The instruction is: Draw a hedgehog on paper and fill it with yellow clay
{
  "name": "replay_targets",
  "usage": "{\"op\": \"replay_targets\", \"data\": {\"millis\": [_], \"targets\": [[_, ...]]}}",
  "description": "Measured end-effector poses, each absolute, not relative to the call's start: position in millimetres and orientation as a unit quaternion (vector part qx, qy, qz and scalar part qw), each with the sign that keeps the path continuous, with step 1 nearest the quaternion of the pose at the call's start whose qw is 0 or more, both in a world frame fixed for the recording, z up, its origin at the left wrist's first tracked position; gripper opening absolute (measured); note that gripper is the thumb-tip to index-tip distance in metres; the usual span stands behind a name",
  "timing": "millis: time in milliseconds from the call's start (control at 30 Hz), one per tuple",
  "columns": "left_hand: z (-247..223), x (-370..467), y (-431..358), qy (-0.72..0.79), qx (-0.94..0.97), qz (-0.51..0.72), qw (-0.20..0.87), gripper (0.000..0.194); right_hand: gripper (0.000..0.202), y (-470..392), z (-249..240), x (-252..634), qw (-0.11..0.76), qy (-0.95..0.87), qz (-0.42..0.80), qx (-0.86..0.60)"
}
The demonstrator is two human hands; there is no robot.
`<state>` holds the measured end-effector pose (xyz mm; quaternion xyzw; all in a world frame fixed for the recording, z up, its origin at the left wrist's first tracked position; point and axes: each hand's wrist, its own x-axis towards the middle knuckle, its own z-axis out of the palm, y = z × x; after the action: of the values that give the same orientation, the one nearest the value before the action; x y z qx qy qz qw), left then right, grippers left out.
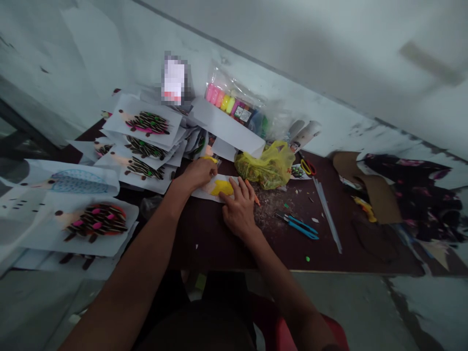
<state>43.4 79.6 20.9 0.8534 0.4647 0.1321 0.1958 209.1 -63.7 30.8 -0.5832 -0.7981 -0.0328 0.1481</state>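
A sheet of white paper [205,195] with a yellow patch [222,187] on it lies on the dark table in front of me. My left hand [199,173] is closed over the paper's left end, and what its fingers hold is hidden. Just beyond those fingers shows a small yellow object [209,159]. My right hand [239,207] presses down on the paper's right end, fingers spread. Beside its fingertips lies a thin orange stick-like thing [257,199], pen or crayon I cannot tell.
Stacked papers with hedgehog pictures [148,122] fill the left side. Behind the paper are a yellow plastic bag [272,163] and a clear pack of coloured pots [230,101]. Rightward lie blue thread snips [300,226], red-yellow scissors [307,167], clear sticks [327,214] and dark floral cloth [413,195].
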Motion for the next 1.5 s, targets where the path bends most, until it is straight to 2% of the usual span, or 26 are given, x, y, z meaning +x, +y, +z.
{"op": "replay_targets", "data": {"millis": [200,533,700,900,1100,1500], "targets": [[20,44,79,0.469,0.851,0.131,0.195,0.027,0.042,-63,31,206,0.144,-0.803,-0.014,-0.579],[20,45,77,0.475,0.850,0.141,0.178,0.027,0.042,-61,30,199,0.131,-0.816,0.024,-0.562],[25,46,76,0.487,0.846,0.116,0.184,0.028,0.043,-61,28,204,0.153,-0.799,-0.015,-0.581],[23,47,77,0.487,0.844,0.118,0.189,0.027,0.030,-60,27,204,0.151,-0.780,-0.043,-0.605],[18,45,79,0.467,0.855,0.136,0.179,0.027,0.034,-58,23,207,0.166,-0.769,-0.051,-0.615],[21,46,77,0.485,0.845,0.123,0.188,0.028,0.037,-55,28,207,0.120,-0.774,-0.046,-0.620]]}}
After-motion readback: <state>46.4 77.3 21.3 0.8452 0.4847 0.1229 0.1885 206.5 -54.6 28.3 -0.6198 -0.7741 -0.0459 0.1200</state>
